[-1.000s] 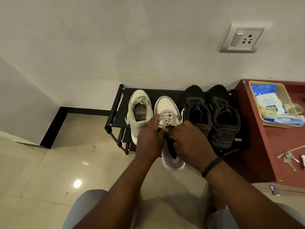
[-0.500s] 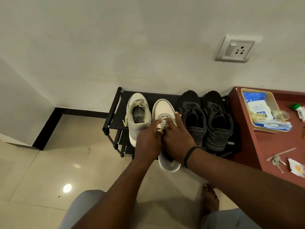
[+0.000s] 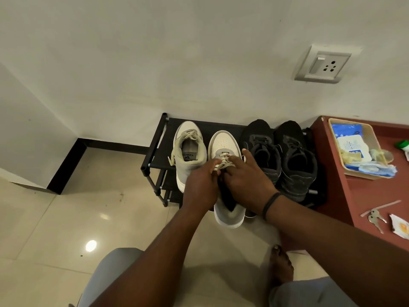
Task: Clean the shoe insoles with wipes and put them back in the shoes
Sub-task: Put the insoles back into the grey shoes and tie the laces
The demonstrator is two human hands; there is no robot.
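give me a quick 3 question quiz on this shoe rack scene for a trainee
1. True or false: both hands are at the laces of the white sneaker.
2. How many black shoes stand on the shoe rack?
3. Which holds the wipes pack? A) tray B) floor C) rack

Key:
1. True: left hand and right hand meet at its laces.
2. Two.
3. A, the beige tray on the red table.
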